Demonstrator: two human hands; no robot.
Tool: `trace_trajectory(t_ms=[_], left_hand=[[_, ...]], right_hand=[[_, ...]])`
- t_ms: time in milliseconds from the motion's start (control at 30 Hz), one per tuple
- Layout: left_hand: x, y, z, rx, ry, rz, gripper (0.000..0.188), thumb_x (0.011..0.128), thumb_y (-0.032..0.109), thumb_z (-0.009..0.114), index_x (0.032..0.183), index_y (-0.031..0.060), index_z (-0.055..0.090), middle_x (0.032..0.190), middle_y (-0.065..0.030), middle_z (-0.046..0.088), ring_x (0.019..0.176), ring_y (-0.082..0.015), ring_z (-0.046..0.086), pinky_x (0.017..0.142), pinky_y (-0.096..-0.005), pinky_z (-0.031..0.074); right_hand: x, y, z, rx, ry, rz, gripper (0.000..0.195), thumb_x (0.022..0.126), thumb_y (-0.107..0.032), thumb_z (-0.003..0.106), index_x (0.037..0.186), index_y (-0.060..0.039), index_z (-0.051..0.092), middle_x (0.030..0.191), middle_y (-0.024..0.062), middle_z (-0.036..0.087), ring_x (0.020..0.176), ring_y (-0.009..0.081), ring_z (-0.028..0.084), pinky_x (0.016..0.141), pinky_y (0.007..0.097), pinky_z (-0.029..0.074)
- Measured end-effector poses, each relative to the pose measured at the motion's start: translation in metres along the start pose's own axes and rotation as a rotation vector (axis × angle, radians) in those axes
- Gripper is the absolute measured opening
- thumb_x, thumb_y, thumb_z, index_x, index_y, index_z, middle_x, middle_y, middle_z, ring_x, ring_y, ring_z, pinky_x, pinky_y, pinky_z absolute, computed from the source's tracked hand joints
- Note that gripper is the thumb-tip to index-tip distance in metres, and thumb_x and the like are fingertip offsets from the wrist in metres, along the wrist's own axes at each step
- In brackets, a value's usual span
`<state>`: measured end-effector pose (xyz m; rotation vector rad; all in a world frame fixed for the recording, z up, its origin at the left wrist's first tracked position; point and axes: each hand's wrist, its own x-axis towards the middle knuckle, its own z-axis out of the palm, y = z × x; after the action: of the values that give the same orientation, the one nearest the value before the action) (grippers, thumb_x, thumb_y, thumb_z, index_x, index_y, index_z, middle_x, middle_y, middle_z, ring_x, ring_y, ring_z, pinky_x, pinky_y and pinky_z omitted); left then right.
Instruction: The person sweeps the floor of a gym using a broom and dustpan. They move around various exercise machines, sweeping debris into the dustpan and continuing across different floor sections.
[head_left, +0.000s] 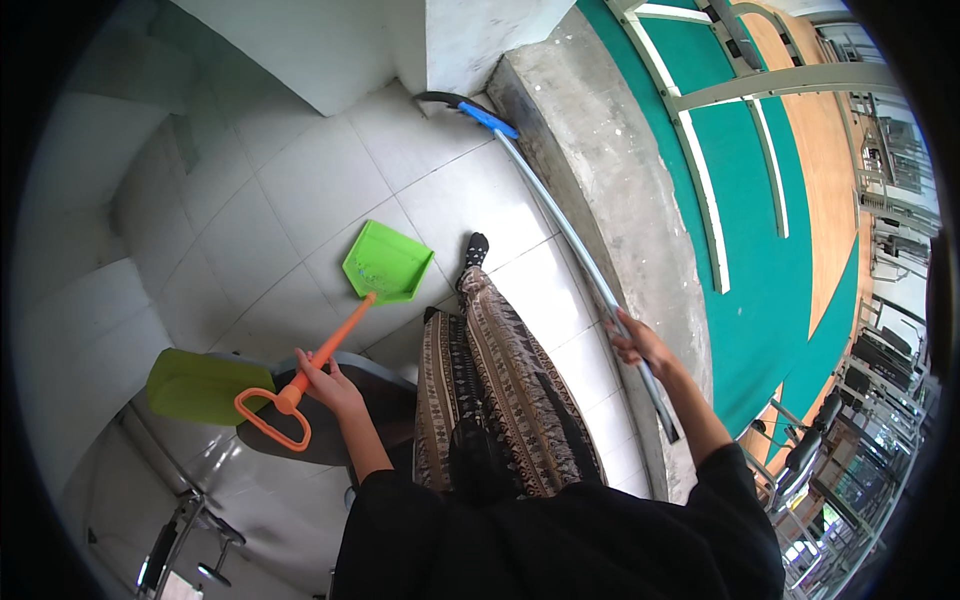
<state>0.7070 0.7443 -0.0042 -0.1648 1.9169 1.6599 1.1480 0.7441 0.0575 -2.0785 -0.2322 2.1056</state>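
My left hand grips the orange handle of a green plastic dustpan, just below the handle's loop grip. Bits of debris are scattered in the pan, which is low over the tiles in front of my feet; whether it touches them I cannot tell. On the other side, my right hand is closed around the grey pole of a broom. Its blue head with dark bristles lies by the foot of the concrete step, near the white wall corner.
A raised concrete ledge runs along my right, with green flooring and a white metal frame on it. Gym equipment stands farther right. Beside my left arm are a dark padded surface and an olive-green object.
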Motion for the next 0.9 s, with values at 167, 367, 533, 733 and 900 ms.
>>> trace_trajectory(t_ms=[167, 367, 533, 733, 900], left_hand=[[-0.010, 0.004, 0.011, 0.017, -0.009, -0.034, 0.039, 0.081, 0.031, 0.059, 0.101, 0.0018, 0.043, 0.101, -0.0071, 0.041, 0.100, -0.0155, 0.041, 0.091, -0.0362, 0.031], [0.004, -0.004, -0.008, -0.018, -0.017, -0.032, 0.038, 0.082, 0.031, 0.059, 0.101, 0.0027, 0.043, 0.098, -0.0057, 0.041, 0.095, -0.0146, 0.041, 0.088, -0.0346, 0.032], [0.011, -0.003, -0.013, -0.011, 0.026, -0.049, 0.040, 0.082, 0.030, 0.059, 0.105, 0.0010, 0.042, 0.102, -0.0075, 0.041, 0.101, -0.0164, 0.041, 0.090, -0.0365, 0.032], [0.016, -0.006, -0.020, -0.020, 0.021, -0.031, 0.044, 0.083, 0.029, 0.057, 0.109, -0.0013, 0.040, 0.108, -0.0109, 0.040, 0.106, -0.0188, 0.041, 0.093, -0.0384, 0.032], [0.013, -0.006, -0.011, 0.057, 0.034, -0.030, 0.038, 0.082, 0.029, 0.057, 0.104, 0.0014, 0.044, 0.109, -0.0108, 0.043, 0.104, -0.0177, 0.042, 0.089, -0.0336, 0.036]], right_hand=[[0.128, 0.055, -0.009, -0.533, 0.198, -0.092, 0.063, 0.086, -0.059, 0.025, 0.085, -0.0018, 0.051, 0.049, 0.0033, 0.042, 0.035, 0.0155, 0.041, 0.036, 0.0293, 0.037], [0.096, 0.122, 0.020, -0.603, 0.147, -0.075, 0.059, 0.087, -0.055, 0.028, 0.081, 0.0010, 0.045, 0.049, 0.0078, 0.045, 0.036, 0.0183, 0.049, 0.035, 0.0316, 0.041], [0.011, 0.089, 0.011, -0.474, 0.231, -0.052, 0.043, 0.088, -0.045, 0.040, 0.077, -0.0044, 0.051, 0.048, 0.0026, 0.044, 0.041, 0.0120, 0.045, 0.038, 0.0282, 0.036], [-0.070, -0.012, -0.075, -1.487, 0.700, -0.497, 0.035, 0.084, -0.039, 0.050, 0.104, -0.0107, 0.058, 0.061, 0.0208, 0.057, 0.056, 0.0338, 0.058, 0.048, 0.0400, 0.045], [-0.099, -0.165, -0.028, -1.808, 0.896, -0.674, 0.030, 0.082, -0.021, 0.051, 0.112, -0.0194, 0.054, 0.067, 0.0099, 0.059, 0.062, 0.0293, 0.058, 0.055, 0.0403, 0.045]])
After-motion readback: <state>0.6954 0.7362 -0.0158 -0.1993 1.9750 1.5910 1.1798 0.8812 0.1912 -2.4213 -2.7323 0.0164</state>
